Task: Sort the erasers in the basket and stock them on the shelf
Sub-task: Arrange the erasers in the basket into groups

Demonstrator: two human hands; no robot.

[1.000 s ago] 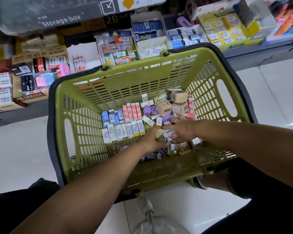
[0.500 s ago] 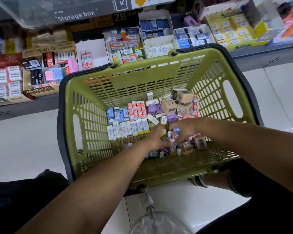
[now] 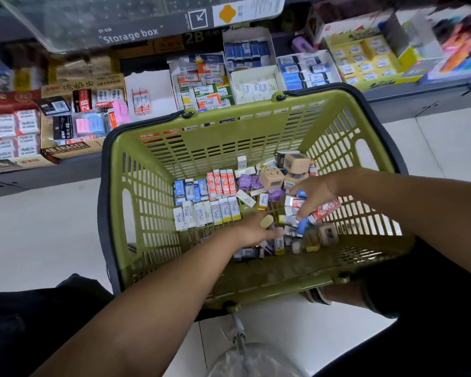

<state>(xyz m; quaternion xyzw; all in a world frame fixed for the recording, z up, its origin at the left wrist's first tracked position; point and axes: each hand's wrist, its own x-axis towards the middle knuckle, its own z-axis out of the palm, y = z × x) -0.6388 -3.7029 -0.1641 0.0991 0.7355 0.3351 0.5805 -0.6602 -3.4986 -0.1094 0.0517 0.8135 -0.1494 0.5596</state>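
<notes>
Shop aisle with a white tiled floor (image 3: pixel 52 227). A low grey shelf (image 3: pixel 419 96) runs along the back, carrying open display boxes (image 3: pixel 256 85) of erasers, and a few of them look only part full. The green basket (image 3: pixel 136 213) sits on the floor right in front of it, and every eraser waiting to be sorted is in there.

The left side of the basket bottom is tidy. There's a blue row (image 3: pixel 191 189), an orange-red row (image 3: pixel 220 183) right beside it, and a white row (image 3: pixel 207 213) in front, all packed edge to edge. The right side is a loose pile (image 3: pixel 325 212) of mixed wrappers, with purple erasers (image 3: pixel 249 182) and some cardboard-brown cube erasers (image 3: pixel 271 176) at the far end.

My read is that sorting is partway done. Three kinds are grouped and a decent heap is left to go through. Stocking doesn't look started for this batch, since nothing is on its way out of the basket.

Both hands are down in the pile. The left hand (image 3: pixel 252 232) pinches a pale beige eraser (image 3: pixel 267 221) between thumb and fingers, just off the near end of the white row. The right hand (image 3: pixel 314 193) has its fingers curled down over some white and blue wrapped ones. It's too blurry there to tell whether it's actually got hold of anything.
</notes>
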